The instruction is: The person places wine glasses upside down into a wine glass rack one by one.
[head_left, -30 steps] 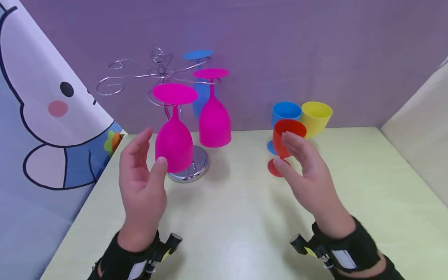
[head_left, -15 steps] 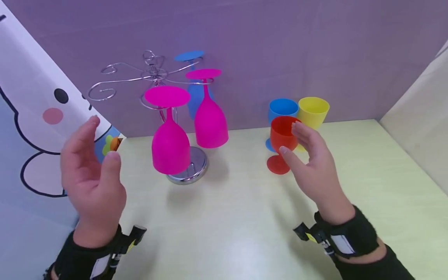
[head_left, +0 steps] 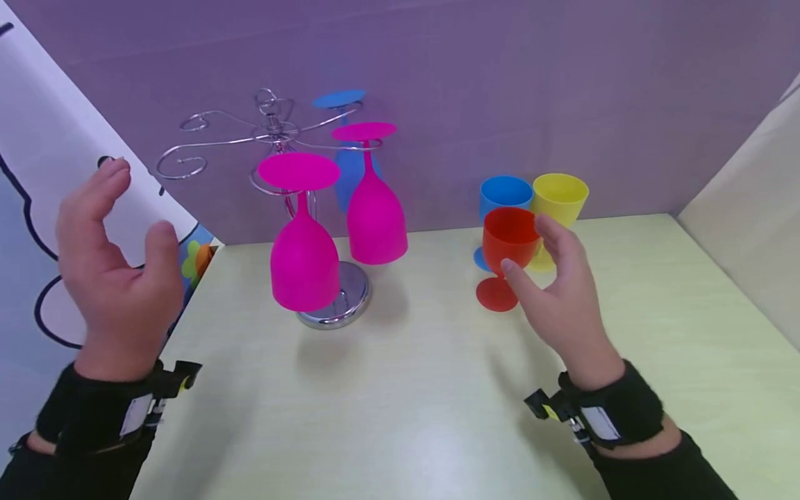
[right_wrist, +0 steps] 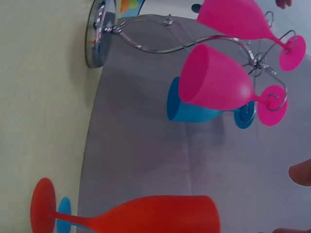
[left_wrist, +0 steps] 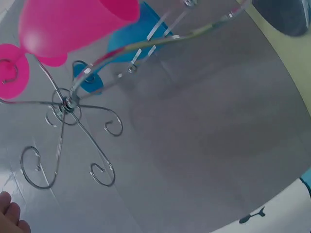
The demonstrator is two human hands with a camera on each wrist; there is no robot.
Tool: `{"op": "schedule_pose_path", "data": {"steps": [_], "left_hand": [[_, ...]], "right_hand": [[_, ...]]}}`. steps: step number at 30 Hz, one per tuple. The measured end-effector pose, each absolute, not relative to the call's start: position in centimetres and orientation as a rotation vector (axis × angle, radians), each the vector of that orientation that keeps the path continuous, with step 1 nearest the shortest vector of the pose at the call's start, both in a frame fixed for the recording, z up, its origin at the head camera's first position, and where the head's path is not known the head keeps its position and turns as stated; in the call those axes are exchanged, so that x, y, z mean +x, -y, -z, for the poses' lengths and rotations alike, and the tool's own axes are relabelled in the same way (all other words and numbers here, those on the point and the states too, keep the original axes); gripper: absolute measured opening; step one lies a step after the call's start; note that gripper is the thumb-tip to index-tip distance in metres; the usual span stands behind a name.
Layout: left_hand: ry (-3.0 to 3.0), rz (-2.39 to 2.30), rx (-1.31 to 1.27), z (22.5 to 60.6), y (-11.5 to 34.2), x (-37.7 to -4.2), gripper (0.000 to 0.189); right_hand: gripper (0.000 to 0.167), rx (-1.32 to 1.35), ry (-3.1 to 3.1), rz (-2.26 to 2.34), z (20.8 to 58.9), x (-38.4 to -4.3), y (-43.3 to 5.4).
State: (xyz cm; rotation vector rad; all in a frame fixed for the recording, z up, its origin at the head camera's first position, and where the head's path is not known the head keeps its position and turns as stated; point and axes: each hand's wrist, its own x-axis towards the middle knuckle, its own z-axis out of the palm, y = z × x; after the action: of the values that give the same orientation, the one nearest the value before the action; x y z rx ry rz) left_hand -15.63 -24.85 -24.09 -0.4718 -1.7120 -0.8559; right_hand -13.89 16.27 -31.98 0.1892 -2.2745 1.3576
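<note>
My right hand [head_left: 562, 298] is beside a red goblet [head_left: 509, 236] that stands upright on the table [head_left: 400, 417]. Its thumb and fingers are spread and overlap the cup in the head view; in the right wrist view, a fingertip [right_wrist: 302, 173] shows apart from the red bowl. Off to the left, my left hand [head_left: 119, 292] is raised with loosely bent fingers and holds nothing. Between the hands stands a chrome glass rack [head_left: 278, 135]. Two pink goblets [head_left: 305, 264] and a blue goblet [head_left: 346, 177] hang upside down from its curled arms.
Behind the red goblet stand another blue goblet [head_left: 505, 196] and a yellow goblet [head_left: 560, 198]. The rack's round base [head_left: 340, 305] rests on the left part of the table. A purple backdrop [head_left: 469, 90] and a cartoon-printed cloth [head_left: 37, 173] border the table.
My left hand has moved leftward and up, away from the pink goblets. My right hand has stayed near the red goblet, and its fingers now sit slightly farther right. The goblets stay put.
</note>
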Motion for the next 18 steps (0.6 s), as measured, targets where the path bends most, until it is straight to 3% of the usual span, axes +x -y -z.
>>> {"op": "schedule_pose_path", "data": {"steps": [8, 18], "left_hand": [[1.85, 0.691, -0.523, 24.1, 26.6, -16.7, 0.049], [2.0, 0.514, -0.481, 23.3, 27.0, -16.8, 0.041]], "right_hand": [[0.091, 0.133, 2.303, -1.338, 33.2, -15.4, -16.9], [0.094, 0.052, 2.325, -1.385, 34.3, -17.0, -17.4]]}}
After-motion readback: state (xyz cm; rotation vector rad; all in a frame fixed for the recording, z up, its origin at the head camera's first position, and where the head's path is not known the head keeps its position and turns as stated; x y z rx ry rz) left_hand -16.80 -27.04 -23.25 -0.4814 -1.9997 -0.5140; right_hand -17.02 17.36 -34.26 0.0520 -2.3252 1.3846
